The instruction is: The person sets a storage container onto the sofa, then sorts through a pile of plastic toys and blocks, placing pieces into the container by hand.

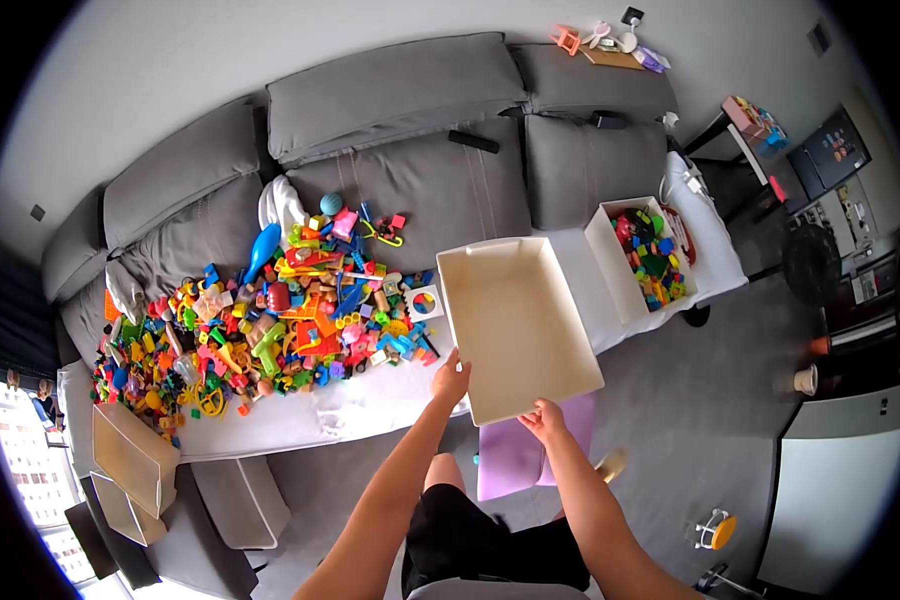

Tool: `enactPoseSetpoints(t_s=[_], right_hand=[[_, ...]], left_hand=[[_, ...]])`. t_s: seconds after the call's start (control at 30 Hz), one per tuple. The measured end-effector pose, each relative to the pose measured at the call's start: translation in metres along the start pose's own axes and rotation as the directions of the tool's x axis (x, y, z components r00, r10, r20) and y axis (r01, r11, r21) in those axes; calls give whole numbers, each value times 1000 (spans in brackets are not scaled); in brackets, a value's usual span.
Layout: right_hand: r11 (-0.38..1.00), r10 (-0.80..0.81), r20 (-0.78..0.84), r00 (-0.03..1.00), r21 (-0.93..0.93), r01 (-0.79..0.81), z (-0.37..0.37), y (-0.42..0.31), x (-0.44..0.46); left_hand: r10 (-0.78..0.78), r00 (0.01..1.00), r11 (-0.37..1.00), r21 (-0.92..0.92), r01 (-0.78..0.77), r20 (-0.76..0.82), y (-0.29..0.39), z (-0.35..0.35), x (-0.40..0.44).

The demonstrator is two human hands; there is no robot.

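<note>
A large cream storage box [515, 330], bare inside, is tilted toward me at the sofa's front edge. My left hand [452, 379] grips its left side near the bottom corner. On the near rim, my right hand [543, 421] has its fingers closed over the edge. To the left, a wide heap of colourful plastic toys [310, 310] covers the white sofa cover, with a blue bowling pin [263, 250] and a white square piece with a round hole [423, 303] in it. Right of the held box stands a white box of toys [610, 262], partly filled with blocks.
The grey sofa [400, 95] runs along the wall, with a black remote [473, 142] on its seat. Below the held box is a purple chair [510, 465]. Several cream bins [135, 455] stand at the lower left. A small stool with an orange seat [715, 530] is on the right floor.
</note>
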State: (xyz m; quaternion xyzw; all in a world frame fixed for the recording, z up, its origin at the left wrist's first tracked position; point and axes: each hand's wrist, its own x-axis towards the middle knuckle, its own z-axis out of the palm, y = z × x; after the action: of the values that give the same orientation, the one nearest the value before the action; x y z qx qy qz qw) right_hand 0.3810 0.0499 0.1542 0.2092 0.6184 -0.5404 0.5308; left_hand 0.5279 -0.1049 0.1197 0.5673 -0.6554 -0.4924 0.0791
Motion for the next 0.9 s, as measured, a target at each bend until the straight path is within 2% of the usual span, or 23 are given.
enactPoseSetpoints(t_s=[0.17,0.2,0.23,0.27,0.3,0.37,0.4,0.47,0.57,0.6,0.63,0.7,0.8,0.9], right_hand=[[983,185,136,973,-44,-180,-35,-37,113],[967,234,127,964,-133,-218,-43,-41,134],[916,346,23,938,-226,-332,-48,-46,151],[862,451,139,882,-324,-389,-63,-49,161],[797,551,240,799,-437,-418,-72,-66,172],[688,600,219,769,-632,-357,-58,-109,159],[627,629,197,752,-701,-340,-55,-119,147],[649,564,242,790,-721,-242,-48,-130,151],[726,431,337,837,-681,-100,-19,-122,154],[740,377,360,853,-672,-43,-3,-114,153],[753,321,379,868,-659,10,11,-103,152],[776,224,372,901,-627,67,40,-72,152],[813,148,304,941,-579,59,83,-8,150],[843,145,277,950,-537,28,118,40,118]], left_hand=[[-30,994,999,-48,25,-107,2,64,68],[-39,987,998,-57,31,-155,-5,79,79],[-56,977,997,-71,42,-207,-13,96,86],[-74,963,997,-43,65,-261,-22,115,89],[-40,962,995,-94,15,-268,-24,127,88],[-252,936,967,-85,238,-244,12,132,74],[-238,930,969,-141,205,-282,10,143,67],[-202,905,961,-252,110,-376,6,162,59],[-152,775,984,-169,59,-614,-22,191,49],[-240,791,955,-282,89,-563,-29,187,41],[-249,788,951,-297,88,-563,-43,184,37],[-324,824,901,-417,119,-464,-73,167,21],[-335,857,894,-420,157,-391,-98,99,-16],[-344,868,923,-301,241,-359,-127,30,-47]])
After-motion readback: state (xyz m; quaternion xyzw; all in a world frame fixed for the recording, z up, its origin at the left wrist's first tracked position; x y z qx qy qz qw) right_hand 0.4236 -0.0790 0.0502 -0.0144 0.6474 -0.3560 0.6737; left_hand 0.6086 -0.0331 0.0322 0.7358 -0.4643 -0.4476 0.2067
